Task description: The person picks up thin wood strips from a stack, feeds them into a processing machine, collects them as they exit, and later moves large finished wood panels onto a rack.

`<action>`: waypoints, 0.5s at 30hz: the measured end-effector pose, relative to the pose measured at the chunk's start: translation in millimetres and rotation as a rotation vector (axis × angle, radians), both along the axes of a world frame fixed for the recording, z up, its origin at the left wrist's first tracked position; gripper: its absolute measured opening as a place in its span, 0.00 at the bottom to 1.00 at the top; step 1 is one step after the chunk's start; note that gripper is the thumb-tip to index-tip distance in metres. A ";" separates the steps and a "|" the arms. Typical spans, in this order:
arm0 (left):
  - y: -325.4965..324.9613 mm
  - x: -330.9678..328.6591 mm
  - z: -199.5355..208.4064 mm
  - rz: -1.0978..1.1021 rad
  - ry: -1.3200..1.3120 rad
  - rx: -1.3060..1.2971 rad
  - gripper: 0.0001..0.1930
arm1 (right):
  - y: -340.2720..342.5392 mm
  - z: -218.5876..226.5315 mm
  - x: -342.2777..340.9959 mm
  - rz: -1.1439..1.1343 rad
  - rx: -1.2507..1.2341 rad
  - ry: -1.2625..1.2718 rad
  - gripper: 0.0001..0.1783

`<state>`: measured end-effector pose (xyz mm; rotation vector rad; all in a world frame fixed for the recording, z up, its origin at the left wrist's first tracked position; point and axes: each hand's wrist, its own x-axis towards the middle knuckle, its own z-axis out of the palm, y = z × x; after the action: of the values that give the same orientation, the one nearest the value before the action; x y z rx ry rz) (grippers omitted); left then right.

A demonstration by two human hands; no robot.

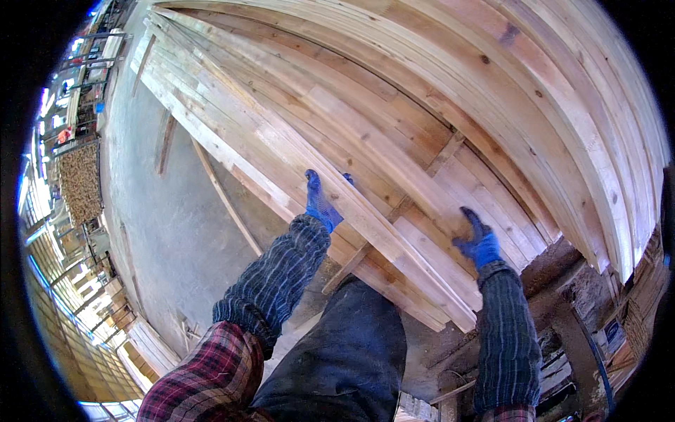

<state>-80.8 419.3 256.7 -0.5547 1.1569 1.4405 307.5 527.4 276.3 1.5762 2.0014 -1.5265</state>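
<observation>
Board (377, 226) sits clamped in your left hand (325, 204); your right hand (479, 240), right of it, has fingers apart. Keep the grip square to its edges.

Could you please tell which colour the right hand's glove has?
The right hand wears a blue glove, darker toward the fingers; best seen in head view.

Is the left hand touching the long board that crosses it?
Touching: the head view shows the left hand cupped around the long board, thumb along one edge, fingers showing past the other.
</observation>
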 end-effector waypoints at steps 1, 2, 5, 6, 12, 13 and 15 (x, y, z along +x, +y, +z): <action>-4.0 0.6 -3.0 -0.007 -0.012 0.007 0.43 | 6.0 1.9 5.9 -0.039 0.110 0.045 0.44; -7.7 1.8 -6.0 -0.013 -0.024 0.014 0.43 | 9.0 2.2 8.2 0.005 0.260 0.058 0.42; -8.9 10.1 -16.7 0.004 -0.022 0.024 0.43 | 7.4 16.6 7.4 0.104 0.517 0.019 0.37; -9.6 8.1 -12.0 0.015 0.004 0.009 0.43 | -1.2 34.6 -0.9 0.109 0.436 -0.007 0.36; 7.6 14.8 23.1 0.157 -0.063 -0.084 0.45 | -100.5 76.0 -17.2 0.232 0.345 0.164 0.42; 3.2 14.4 24.4 0.201 -0.153 -0.020 0.48 | -108.4 75.3 -27.5 0.276 0.407 0.051 0.42; -2.9 12.7 25.4 0.200 -0.188 0.057 0.51 | -115.6 66.9 -35.8 0.228 0.341 0.028 0.42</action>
<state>-68.1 416.4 282.1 -0.7661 0.9300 1.5493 271.7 411.8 343.2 1.3734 2.4622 -1.1776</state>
